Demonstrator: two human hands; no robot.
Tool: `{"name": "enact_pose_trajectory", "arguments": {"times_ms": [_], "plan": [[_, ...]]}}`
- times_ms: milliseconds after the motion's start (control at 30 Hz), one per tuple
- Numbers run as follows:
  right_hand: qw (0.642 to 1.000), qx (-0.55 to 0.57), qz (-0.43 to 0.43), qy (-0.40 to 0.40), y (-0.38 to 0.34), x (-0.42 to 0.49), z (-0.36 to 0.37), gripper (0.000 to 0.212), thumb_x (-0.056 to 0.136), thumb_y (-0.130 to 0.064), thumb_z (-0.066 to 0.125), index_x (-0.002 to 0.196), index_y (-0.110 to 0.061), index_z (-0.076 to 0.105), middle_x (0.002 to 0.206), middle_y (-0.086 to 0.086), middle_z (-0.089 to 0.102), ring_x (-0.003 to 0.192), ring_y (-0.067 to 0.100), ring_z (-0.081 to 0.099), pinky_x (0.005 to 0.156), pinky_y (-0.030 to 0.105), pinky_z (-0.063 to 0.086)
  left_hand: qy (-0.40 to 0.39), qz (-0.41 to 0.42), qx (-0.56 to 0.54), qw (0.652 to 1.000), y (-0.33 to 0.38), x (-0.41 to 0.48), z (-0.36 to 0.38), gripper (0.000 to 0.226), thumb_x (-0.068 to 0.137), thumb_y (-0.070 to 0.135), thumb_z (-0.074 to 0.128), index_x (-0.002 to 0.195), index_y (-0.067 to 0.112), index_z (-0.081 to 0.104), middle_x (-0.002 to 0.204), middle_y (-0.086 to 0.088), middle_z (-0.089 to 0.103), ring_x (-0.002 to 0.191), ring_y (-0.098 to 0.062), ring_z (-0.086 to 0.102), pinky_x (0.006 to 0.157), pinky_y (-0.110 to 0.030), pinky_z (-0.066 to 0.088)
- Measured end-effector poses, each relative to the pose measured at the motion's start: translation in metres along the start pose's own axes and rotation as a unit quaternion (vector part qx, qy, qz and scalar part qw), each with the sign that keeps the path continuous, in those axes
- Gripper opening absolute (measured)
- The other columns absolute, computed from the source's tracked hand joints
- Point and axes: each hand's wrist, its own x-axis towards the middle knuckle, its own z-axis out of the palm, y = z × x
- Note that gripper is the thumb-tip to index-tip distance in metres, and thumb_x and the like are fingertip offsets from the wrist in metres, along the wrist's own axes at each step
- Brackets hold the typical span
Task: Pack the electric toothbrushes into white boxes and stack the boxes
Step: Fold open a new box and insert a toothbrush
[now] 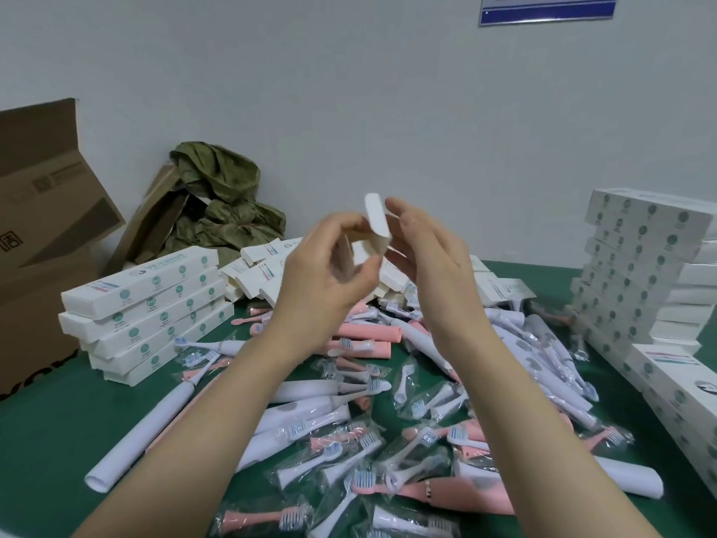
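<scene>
I hold a white box (375, 223) up in front of me, end-on, with its end flap standing open. My left hand (329, 266) grips the box from the left, fingers curled round it. My right hand (423, 250) holds its right side with the fingers nearly straight. Below them, a heap of pink and white electric toothbrushes (372, 382) and bagged brush heads covers the green table (50, 421). One stack of closed white boxes (147, 312) stands at the left. A taller stack of boxes (636, 273) stands at the right.
Flat unfolded white boxes (264, 273) lie in a pile behind my hands. An open brown carton (42, 234) stands at the far left. A green bag (221, 203) leans on the wall. More white boxes (683, 401) lie at the right edge.
</scene>
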Motion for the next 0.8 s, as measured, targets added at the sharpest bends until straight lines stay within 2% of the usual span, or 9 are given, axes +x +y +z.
{"name": "enact_pose_trajectory", "arguments": {"times_ms": [33,100,200,267,333,400,533,667,800], "plan": [[1.0,-0.011,-0.007,-0.012,-0.004,0.0,0.002,0.025,0.091,-0.033,0.044,0.09,-0.026,0.068,0.09,-0.01,0.07,0.093,0.004,0.064,0.09,0.028,0.049,-0.002,0.003,0.011,1.0,0.002,-0.001,0.002,0.027,0.079,0.021,0.064,0.104,0.029,0.056,0.096,0.016,0.063,0.079,-0.001,0.052,0.074,-0.014,0.039],[0.997,-0.07,-0.042,-0.015,-0.007,-0.003,0.006,0.026,0.093,-0.034,0.044,0.09,-0.014,0.06,0.077,0.006,0.06,0.079,0.021,0.056,0.076,0.036,0.045,0.004,-0.001,0.023,1.0,0.005,-0.001,0.005,0.031,0.076,0.021,0.067,0.105,0.028,0.058,0.094,0.014,0.062,0.08,0.0,0.053,0.074,-0.015,0.04],[0.991,-0.117,-0.072,-0.001,-0.004,-0.006,0.006,0.022,0.097,-0.02,0.043,0.096,-0.011,0.064,0.083,0.02,0.058,0.078,0.033,0.053,0.074,0.047,0.048,0.012,-0.008,0.066,0.998,0.007,-0.003,0.009,0.04,0.072,0.028,0.069,0.107,0.033,0.052,0.093,0.017,0.062,0.085,-0.003,0.057,0.072,-0.019,0.043],[0.987,-0.146,-0.067,0.015,-0.001,-0.008,0.004,0.028,0.098,-0.015,0.044,0.111,-0.021,0.068,0.088,0.012,0.067,0.085,0.028,0.059,0.076,0.038,0.05,0.035,-0.037,0.053,0.997,0.009,-0.004,0.011,0.05,0.066,0.032,0.072,0.109,0.035,0.046,0.096,0.024,0.064,0.086,0.004,0.058,0.069,-0.01,0.041],[0.977,-0.192,-0.086,0.024,0.004,-0.009,0.002,0.033,0.098,-0.015,0.046,0.124,-0.024,0.063,0.079,0.002,0.068,0.068,0.007,0.057,0.062,0.016,0.045,0.051,-0.053,0.036,0.997,0.01,-0.004,0.011,0.052,0.062,0.033,0.074,0.107,0.031,0.046,0.095,0.028,0.062,0.082,0.008,0.058,0.065,-0.005,0.038],[0.964,-0.239,-0.117,0.026,0.008,-0.011,0.004,0.035,0.097,-0.013,0.046,0.127,-0.02,0.061,0.07,-0.007,0.062,0.06,-0.001,0.049,0.058,0.008,0.037,0.055,-0.05,0.037,0.997,0.01,-0.004,0.011,0.047,0.063,0.031,0.072,0.103,0.029,0.049,0.095,0.026,0.061,0.081,0.006,0.058,0.064,-0.006,0.04],[0.94,-0.302,-0.157,0.014,0.013,-0.013,0.005,0.038,0.095,-0.005,0.044,0.131,-0.01,0.057,0.105,0.006,0.068,0.08,-0.003,0.048,0.072,-0.002,0.033,0.045,-0.076,0.028,0.996,0.008,-0.007,0.015,0.038,0.065,0.031,0.065,0.098,0.037,0.046,0.089,0.024,0.063,0.074,0.003,0.059,0.06,-0.007,0.04],[0.945,-0.293,-0.14,0.029,0.019,-0.015,0.002,0.036,0.097,-0.004,0.045,0.131,-0.01,0.057,0.097,-0.001,0.062,0.079,-0.009,0.05,0.072,0.0,0.034,0.013,-0.124,0.05,0.991,-0.004,-0.016,0.018,0.063,0.06,0.04,0.075,0.116,0.033,0.047,0.104,0.023,0.063,0.094,0.007,0.057,0.077,-0.007,0.041],[0.938,-0.306,-0.16,0.014,0.024,-0.015,0.002,0.035,0.096,-0.003,0.046,0.129,-0.008,0.058,0.122,0.004,0.063,0.111,0.002,0.047,0.09,0.004,0.033,0.013,-0.111,0.071,0.991,-0.011,-0.024,0.019,0.025,0.061,0.04,0.07,0.078,0.037,0.052,0.074,0.025,0.06,0.069,0.008,0.053,0.057,-0.006,0.037]]}}
